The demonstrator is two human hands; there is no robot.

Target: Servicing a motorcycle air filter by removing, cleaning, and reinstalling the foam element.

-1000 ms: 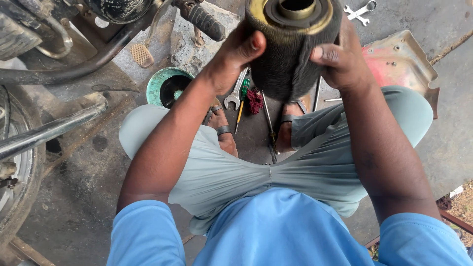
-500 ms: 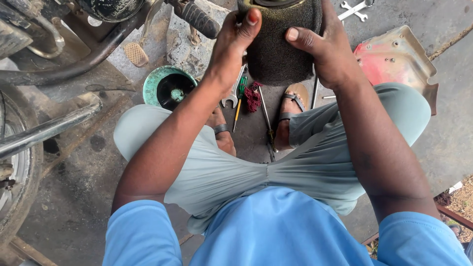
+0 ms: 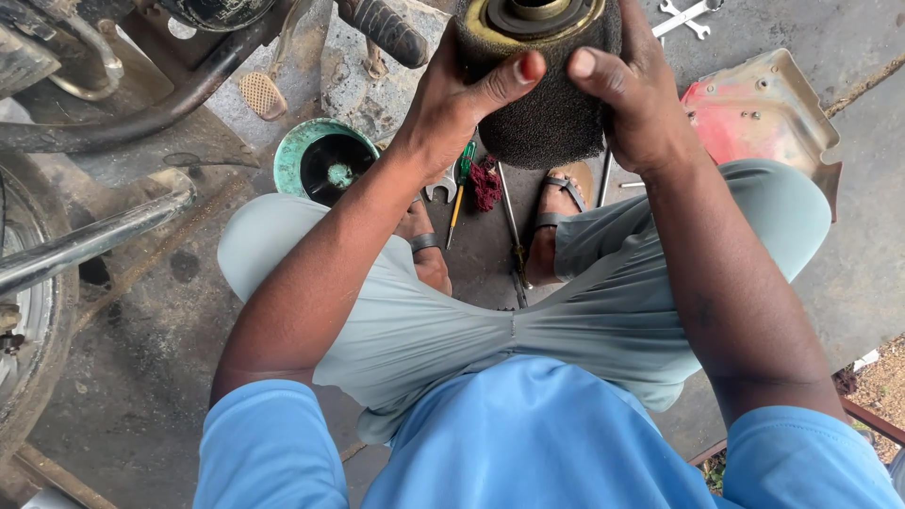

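Observation:
I squat over a dirty concrete floor and hold a dark, cylindrical foam air filter [image 3: 547, 104] with a yellowish rim in front of me. My left hand [image 3: 462, 94] grips its left side, thumb across the front. On the filter's right side my right hand [image 3: 641, 104] grips it, its thumb meeting the left one. The filter's open end faces up toward the top edge of the view.
A motorcycle's frame, footpeg [image 3: 382, 28] and wheel [image 3: 24, 311] fill the left side. A green bowl [image 3: 320, 160] of dark liquid sits by my left knee. Wrenches [image 3: 683, 17], a screwdriver [image 3: 459, 193], a red rag [image 3: 485, 184] and a red side cover [image 3: 754, 113] lie on the floor ahead.
The filter has been turned and tilted in my hands; both thumbs have shifted onto its front face, and it sits slightly lower and closer.

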